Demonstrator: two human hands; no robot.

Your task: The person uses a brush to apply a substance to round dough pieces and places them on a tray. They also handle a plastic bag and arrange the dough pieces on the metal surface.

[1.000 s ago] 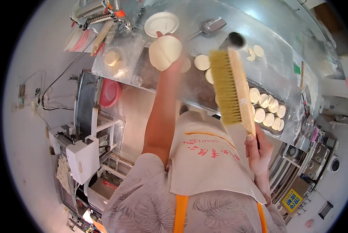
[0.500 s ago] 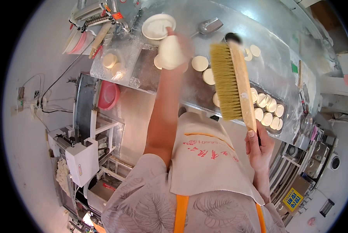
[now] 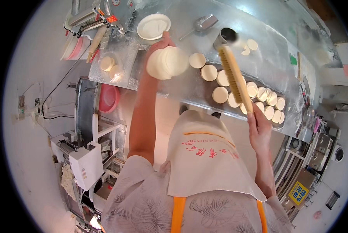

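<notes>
My left hand (image 3: 160, 43) grips a slightly blurred stack of pale dough rounds (image 3: 167, 62), held above the dark tray area (image 3: 138, 68) at the left of the steel worktable. My right hand (image 3: 259, 128) is closed on the handle of a long wooden brush (image 3: 236, 77) with yellow bristles, angled over the tray at the right. Beneath and beside the brush lie several dough rounds (image 3: 220, 94), some overlapping at the right end. Another small group of rounds (image 3: 107, 64) sits on the left part of the table.
A white plate (image 3: 153, 21), a metal scoop (image 3: 205, 23) and a metal cup (image 3: 222, 38) stand at the back. A roller machine (image 3: 92, 23) and rolling pin (image 3: 96, 44) are at back left. A pink basin (image 3: 108, 101) is below the table's left side, beside a white machine (image 3: 84, 165).
My left hand has moved slightly down and left with the dough stack. The brush has turned narrower to the camera, its lower end higher, exposing more tray rounds.
</notes>
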